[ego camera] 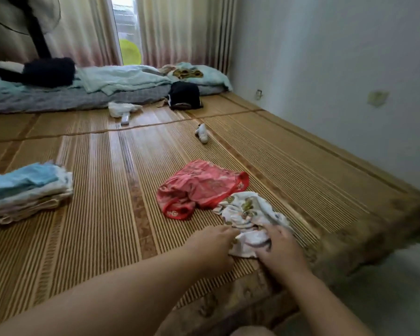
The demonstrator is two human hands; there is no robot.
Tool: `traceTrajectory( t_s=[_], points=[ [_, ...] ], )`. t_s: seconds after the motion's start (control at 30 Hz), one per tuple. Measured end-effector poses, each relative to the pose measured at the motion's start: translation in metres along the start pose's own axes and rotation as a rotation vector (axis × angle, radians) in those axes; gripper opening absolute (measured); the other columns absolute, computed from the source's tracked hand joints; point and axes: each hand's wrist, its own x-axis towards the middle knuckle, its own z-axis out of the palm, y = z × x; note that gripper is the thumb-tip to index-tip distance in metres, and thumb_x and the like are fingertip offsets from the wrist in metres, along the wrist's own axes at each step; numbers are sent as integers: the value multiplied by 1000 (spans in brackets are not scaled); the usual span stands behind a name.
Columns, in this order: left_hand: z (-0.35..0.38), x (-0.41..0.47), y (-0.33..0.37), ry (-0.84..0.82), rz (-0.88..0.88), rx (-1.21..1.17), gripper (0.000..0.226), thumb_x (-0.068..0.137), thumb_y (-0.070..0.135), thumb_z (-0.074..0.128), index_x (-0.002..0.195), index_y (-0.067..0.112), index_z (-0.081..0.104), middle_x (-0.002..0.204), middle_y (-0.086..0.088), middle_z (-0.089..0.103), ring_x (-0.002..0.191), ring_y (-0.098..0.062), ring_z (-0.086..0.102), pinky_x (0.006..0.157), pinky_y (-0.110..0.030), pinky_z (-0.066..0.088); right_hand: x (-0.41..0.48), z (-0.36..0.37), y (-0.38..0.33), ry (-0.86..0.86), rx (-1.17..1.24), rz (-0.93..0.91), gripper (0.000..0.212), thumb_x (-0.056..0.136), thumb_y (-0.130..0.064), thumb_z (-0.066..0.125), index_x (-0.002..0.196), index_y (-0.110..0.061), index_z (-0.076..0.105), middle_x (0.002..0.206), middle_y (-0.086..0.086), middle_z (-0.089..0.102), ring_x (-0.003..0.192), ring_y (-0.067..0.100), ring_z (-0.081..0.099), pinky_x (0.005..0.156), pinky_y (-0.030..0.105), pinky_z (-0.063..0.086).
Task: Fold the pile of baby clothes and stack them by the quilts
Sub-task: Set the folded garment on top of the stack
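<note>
A crumpled white baby garment with a small print (246, 212) lies near the mat's front right edge. My left hand (214, 248) pinches its near left edge and my right hand (280, 251) grips its near right part. Just behind it lies a crumpled red patterned garment (201, 185), touching the white one. At the far left, a stack of folded baby clothes (27, 192) sits on the mat, a light blue piece on top. The quilts (102, 86), pale green and grey, lie along the back by the curtains.
A bamboo mat (102, 190) covers the bed; its front edge drops off at the right. A small white sock (203, 133), a white cloth (121, 109) and a black garment (184, 95) lie farther back. A fan (38, 27) stands at back left, a wall at right.
</note>
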Motion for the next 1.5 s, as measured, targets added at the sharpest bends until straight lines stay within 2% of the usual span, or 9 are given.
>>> traceTrajectory(
  t_s=[0.23,0.3,0.4,0.53,0.83,1.03,1.23,1.4,1.5],
  points=[
    [17,36,8,15,-99,24,27,92,38,51,117,38,60,117,3,51,106,-20,54,86,-40,51,24,4,23,139,271,157,82,92,-43,56,153,-17,9,135,15,50,116,33,53,78,36,44],
    [14,38,8,59,-106,-9,21,92,34,49,104,32,66,104,4,54,97,-18,57,81,-40,53,33,-1,25,96,236,182,71,92,-44,55,149,-18,23,123,12,58,106,31,57,70,33,39],
    [9,28,0,135,-171,-220,13,89,31,50,88,28,64,89,9,59,83,-13,59,73,-36,54,39,-7,20,67,198,176,30,88,-46,61,103,-20,59,96,1,65,85,22,60,63,31,39],
    [-21,-7,-28,295,-261,-466,14,86,24,57,75,31,62,76,12,64,76,-12,61,59,-24,43,40,-14,-12,146,314,104,35,89,-36,62,65,-12,52,63,1,54,58,19,48,50,29,32],
    [-108,-151,-106,699,-395,-881,12,94,16,54,92,19,66,90,-11,70,85,-25,68,77,-43,57,-15,-52,-154,10,1008,0,31,88,-44,63,93,-15,70,95,14,69,89,33,67,80,47,57],
    [-135,-255,-162,900,-402,-953,18,98,18,50,93,23,66,78,3,72,69,-10,69,55,-22,53,-64,-47,-250,-283,1221,-66,34,90,-37,63,105,-6,60,86,11,72,72,24,73,62,38,58],
    [-136,-325,-200,981,-457,-1101,23,100,17,46,105,12,68,107,-23,68,97,-37,65,87,-52,52,-97,-19,-330,-444,1437,-50,40,93,-18,60,128,-1,49,123,18,62,103,33,67,84,46,57],
    [-144,-352,-221,1078,-484,-1050,22,99,19,48,100,21,70,94,-10,73,78,-23,70,60,-33,56,-112,-13,-357,-505,1294,-190,8,96,-14,56,101,-20,56,106,18,67,74,25,72,61,40,60],
    [-160,-363,-224,1068,-401,-944,25,96,17,52,86,25,74,76,0,74,66,-16,70,50,-25,53,-113,-26,-366,-532,1242,-343,18,96,-11,55,93,-28,61,106,16,69,80,27,71,71,46,59]
  ],
)
